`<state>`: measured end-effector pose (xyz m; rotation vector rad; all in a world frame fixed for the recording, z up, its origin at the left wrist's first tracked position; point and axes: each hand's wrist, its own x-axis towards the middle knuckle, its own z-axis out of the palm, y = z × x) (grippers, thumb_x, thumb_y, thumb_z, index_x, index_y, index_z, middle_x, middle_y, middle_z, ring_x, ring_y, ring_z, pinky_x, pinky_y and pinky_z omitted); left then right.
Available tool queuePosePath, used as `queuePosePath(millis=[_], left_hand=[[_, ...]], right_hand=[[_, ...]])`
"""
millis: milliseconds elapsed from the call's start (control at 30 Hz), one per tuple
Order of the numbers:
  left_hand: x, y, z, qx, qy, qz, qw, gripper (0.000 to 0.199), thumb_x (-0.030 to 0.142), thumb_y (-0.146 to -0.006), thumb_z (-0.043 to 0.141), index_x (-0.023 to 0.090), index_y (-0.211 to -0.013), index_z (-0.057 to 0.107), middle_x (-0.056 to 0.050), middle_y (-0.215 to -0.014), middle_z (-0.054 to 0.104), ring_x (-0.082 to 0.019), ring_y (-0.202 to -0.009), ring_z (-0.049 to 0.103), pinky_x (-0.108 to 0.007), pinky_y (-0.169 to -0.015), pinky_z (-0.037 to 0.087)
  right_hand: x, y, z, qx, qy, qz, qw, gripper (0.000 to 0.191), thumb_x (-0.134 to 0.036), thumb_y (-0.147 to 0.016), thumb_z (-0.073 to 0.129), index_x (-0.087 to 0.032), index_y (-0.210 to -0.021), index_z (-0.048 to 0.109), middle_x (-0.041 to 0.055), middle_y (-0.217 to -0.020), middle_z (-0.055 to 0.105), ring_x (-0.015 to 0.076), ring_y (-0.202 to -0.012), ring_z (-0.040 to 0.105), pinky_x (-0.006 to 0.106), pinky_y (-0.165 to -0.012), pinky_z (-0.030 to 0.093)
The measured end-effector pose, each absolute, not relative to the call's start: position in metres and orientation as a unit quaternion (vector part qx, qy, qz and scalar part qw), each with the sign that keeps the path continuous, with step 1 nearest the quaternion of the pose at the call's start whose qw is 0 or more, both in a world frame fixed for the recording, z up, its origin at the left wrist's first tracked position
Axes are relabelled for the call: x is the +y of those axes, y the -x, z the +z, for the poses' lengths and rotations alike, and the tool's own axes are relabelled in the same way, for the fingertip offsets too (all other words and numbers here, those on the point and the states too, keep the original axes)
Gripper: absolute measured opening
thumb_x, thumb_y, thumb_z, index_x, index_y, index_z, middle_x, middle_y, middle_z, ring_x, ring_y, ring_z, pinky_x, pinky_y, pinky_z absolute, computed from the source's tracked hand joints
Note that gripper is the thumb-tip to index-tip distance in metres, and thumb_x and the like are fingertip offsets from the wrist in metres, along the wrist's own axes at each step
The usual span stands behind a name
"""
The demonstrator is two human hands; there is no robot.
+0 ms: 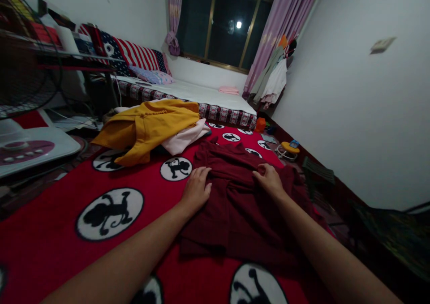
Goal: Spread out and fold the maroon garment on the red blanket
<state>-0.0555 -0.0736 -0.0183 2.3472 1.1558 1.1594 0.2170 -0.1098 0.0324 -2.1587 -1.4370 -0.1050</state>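
A dark maroon garment [242,223] lies spread out with creases on a red blanket [60,254] patterned with black figures in white circles. On the garment's left part rests my left hand [197,190], its fingers stretched forward and the thumb apart from them. My right hand [269,181] is at the garment's right part, thumb and forefinger pinched together on the cloth. Folds run across the fabric between the two hands. Farther off to the left, a mustard-yellow garment [148,125] lies on top of a pale pink garment [186,138] in a loose pile.
Beyond the blanket stands a bed or bench with a white top [198,89]. A wire fan [27,57] and a white appliance [40,147] are at the left. Clothes [273,82] hang by the window, and a yellow stool [289,148] stands along the right wall.
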Motion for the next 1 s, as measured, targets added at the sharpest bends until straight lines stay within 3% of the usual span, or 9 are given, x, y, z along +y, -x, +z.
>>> queuePosePath(millis=[100,200,333,433,500,633,733,833,1000], left_hand=[[-0.074,0.055,-0.014,0.382,-0.804,0.425,0.164,0.036,0.005,-0.078,0.054,0.016,-0.112,0.058,-0.010,-0.116,0.058,-0.024,-0.112,0.051,-0.042,-0.103,0.041],[-0.075,0.057,-0.008,0.375,-0.783,0.460,0.185,0.032,0.000,-0.076,0.048,0.017,-0.101,0.058,-0.007,-0.105,0.058,-0.021,-0.105,0.053,-0.038,-0.098,0.043],[-0.077,0.061,-0.003,0.410,-0.757,0.471,0.192,0.026,0.000,-0.075,0.046,0.017,-0.092,0.053,-0.006,-0.094,0.056,-0.021,-0.095,0.054,-0.038,-0.090,0.045],[-0.077,0.064,-0.004,0.415,-0.759,0.464,0.193,0.024,0.001,-0.075,0.046,0.018,-0.091,0.051,-0.006,-0.092,0.056,-0.021,-0.093,0.054,-0.037,-0.087,0.045],[-0.077,0.065,-0.006,0.411,-0.765,0.459,0.189,0.024,0.001,-0.076,0.046,0.018,-0.091,0.052,-0.005,-0.092,0.056,-0.021,-0.093,0.054,-0.037,-0.088,0.045],[-0.079,0.065,-0.005,0.369,-0.799,0.438,0.184,0.019,0.004,-0.080,0.048,0.018,-0.090,0.057,-0.005,-0.093,0.058,-0.020,-0.093,0.055,-0.035,-0.088,0.044],[-0.083,0.062,-0.002,0.329,-0.829,0.417,0.176,0.014,0.011,-0.085,0.050,0.018,-0.089,0.061,-0.006,-0.096,0.060,-0.020,-0.095,0.055,-0.034,-0.089,0.044],[-0.089,0.058,0.003,0.283,-0.868,0.370,0.173,0.014,0.015,-0.087,0.051,0.019,-0.090,0.064,-0.005,-0.095,0.062,-0.019,-0.095,0.057,-0.031,-0.086,0.044],[-0.114,0.056,0.023,0.294,-0.907,0.251,0.166,0.019,0.030,-0.089,0.051,0.021,-0.088,0.067,-0.004,-0.086,0.067,-0.019,-0.085,0.062,-0.029,-0.075,0.046]], right_hand=[[-0.105,-0.192,0.040,-0.590,0.750,-0.096,0.285,0.021,-0.025,-0.080,0.058,-0.019,-0.099,0.062,0.0092,-0.109,0.060,0.0252,-0.106,0.053,0.038,-0.092,0.043],[-0.096,-0.149,0.047,-0.692,0.666,-0.042,0.275,0.022,-0.030,-0.083,0.058,-0.021,-0.103,0.061,0.0059,-0.111,0.060,0.0198,-0.100,0.056,0.032,-0.087,0.045],[-0.082,-0.092,0.044,-0.763,0.628,-0.023,0.152,0.042,-0.049,-0.078,0.064,-0.022,-0.110,0.059,0.0080,-0.118,0.058,0.0236,-0.104,0.055,0.032,-0.080,0.046],[-0.070,-0.075,0.035,-0.761,0.636,-0.056,0.115,0.020,-0.035,-0.085,0.057,-0.021,-0.097,0.062,0.0097,-0.109,0.063,0.0245,-0.104,0.054,0.031,-0.077,0.045],[-0.062,-0.085,0.034,-0.720,0.666,-0.033,0.191,0.012,-0.024,-0.085,0.051,-0.020,-0.089,0.062,0.0077,-0.096,0.066,0.0211,-0.093,0.057,0.028,-0.074,0.044],[-0.056,-0.147,0.053,-0.518,0.720,0.018,0.461,0.011,-0.024,-0.078,0.051,-0.018,-0.071,0.058,0.0019,-0.068,0.062,0.0158,-0.067,0.055,0.024,-0.063,0.042],[-0.065,-0.205,0.069,-0.452,0.736,-0.003,0.504,0.020,-0.027,-0.081,0.041,-0.017,-0.074,0.057,0.0012,-0.063,0.058,0.0154,-0.062,0.053,0.024,-0.058,0.043],[-0.084,-0.247,0.070,-0.406,0.748,-0.027,0.524,0.017,-0.028,-0.077,0.046,-0.017,-0.081,0.058,0.0014,-0.068,0.059,0.0169,-0.067,0.056,0.027,-0.061,0.047],[-0.111,-0.270,0.057,-0.325,0.766,-0.105,0.545,0.038,-0.019,-0.062,0.056,-0.016,-0.100,0.056,0.0108,-0.101,0.062,0.0277,-0.101,0.057,0.044,-0.090,0.045]])
